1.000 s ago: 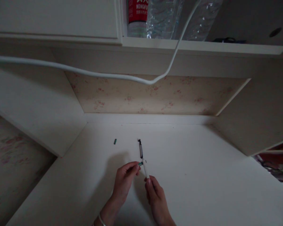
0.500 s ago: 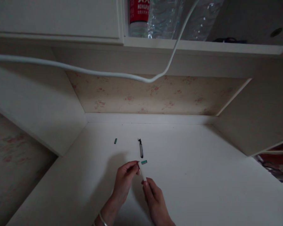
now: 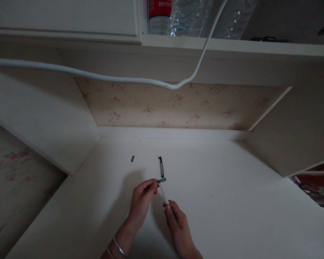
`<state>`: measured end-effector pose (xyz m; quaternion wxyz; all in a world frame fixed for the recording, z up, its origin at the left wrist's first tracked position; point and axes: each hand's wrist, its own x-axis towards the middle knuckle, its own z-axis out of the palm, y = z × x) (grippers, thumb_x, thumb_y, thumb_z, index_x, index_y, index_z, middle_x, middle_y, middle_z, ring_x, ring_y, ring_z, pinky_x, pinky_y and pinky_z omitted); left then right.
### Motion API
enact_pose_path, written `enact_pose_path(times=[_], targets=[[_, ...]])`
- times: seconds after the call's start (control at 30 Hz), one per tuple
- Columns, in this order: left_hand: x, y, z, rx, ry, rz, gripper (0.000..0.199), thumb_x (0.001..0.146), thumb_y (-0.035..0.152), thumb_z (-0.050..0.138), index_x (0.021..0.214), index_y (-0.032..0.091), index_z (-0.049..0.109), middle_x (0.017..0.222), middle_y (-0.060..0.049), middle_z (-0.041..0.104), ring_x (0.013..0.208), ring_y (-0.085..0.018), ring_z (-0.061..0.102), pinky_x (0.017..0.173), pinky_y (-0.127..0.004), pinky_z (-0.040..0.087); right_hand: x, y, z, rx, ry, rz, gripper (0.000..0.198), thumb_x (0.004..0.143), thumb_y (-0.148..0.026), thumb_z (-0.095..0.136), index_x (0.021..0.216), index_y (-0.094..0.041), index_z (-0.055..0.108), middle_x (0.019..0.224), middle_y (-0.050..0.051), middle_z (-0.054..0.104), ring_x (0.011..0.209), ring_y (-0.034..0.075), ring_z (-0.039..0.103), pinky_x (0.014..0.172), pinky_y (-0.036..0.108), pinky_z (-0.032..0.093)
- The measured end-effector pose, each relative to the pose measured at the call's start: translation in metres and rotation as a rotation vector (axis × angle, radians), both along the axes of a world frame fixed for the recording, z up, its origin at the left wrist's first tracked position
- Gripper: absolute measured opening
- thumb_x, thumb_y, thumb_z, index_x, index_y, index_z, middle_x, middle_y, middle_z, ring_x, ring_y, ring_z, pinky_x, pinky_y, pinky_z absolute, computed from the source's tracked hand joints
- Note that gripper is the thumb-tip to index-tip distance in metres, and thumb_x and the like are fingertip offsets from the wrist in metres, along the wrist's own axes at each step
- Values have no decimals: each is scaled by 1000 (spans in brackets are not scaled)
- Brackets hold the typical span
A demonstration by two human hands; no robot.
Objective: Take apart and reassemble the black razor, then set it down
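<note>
My right hand (image 3: 177, 225) is closed around the lower end of a slim white razor handle (image 3: 164, 194), which points up and slightly left. My left hand (image 3: 143, 198) is pinched at the left end of a small green-and-black razor cartridge (image 3: 162, 180). The cartridge sits crosswise at the handle's upper tip; whether the two are joined is too small to tell. Just beyond lies a black-and-grey razor handle (image 3: 162, 168) on the white tabletop (image 3: 226, 201). Another green-and-dark cartridge (image 3: 133, 158) lies farther left.
A white cable (image 3: 110, 78) hangs across the view above the table. Overhead, a shelf (image 3: 232, 44) holds clear plastic bottles (image 3: 189, 18) and a red-labelled one (image 3: 160, 14). White side panels (image 3: 48, 115) flank the table, with floral wallpaper (image 3: 162, 106) behind.
The cartridge has shifted left relative to the white handle and tilted, its left end now at my left fingertips. The view has tipped slightly downward. The pieces on the table lie as before.
</note>
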<state>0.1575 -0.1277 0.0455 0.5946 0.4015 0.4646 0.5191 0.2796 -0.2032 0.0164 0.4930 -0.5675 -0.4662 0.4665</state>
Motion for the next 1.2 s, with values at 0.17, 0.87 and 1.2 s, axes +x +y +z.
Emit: enact_pose_path(times=[0.17,0.87,1.2], targets=[[1,-1,1,4,8,-6,30,76,38,66,92,14,71,70,-4,61,70,-15,53,69,-26,42,4,3,3,12,-27,27,47,88,-60,46,92,-17,65,62,0,50,57,16,44,50,23,36],[4,-4,1,-8,-12,-21,28,75,39,67,90,15,72,68,-2,61,68,-15,53,65,-24,41,3,4,1,17,-4,6,46,87,-60,48,93,-17,64,62,-1,50,55,15,43,48,22,35],[3,-4,0,-5,-12,-27,31,74,39,69,91,13,72,67,-3,61,68,-15,53,65,-24,41,0,6,1,-11,81,-13,43,88,-58,48,94,-17,61,64,-2,47,53,12,39,44,21,32]])
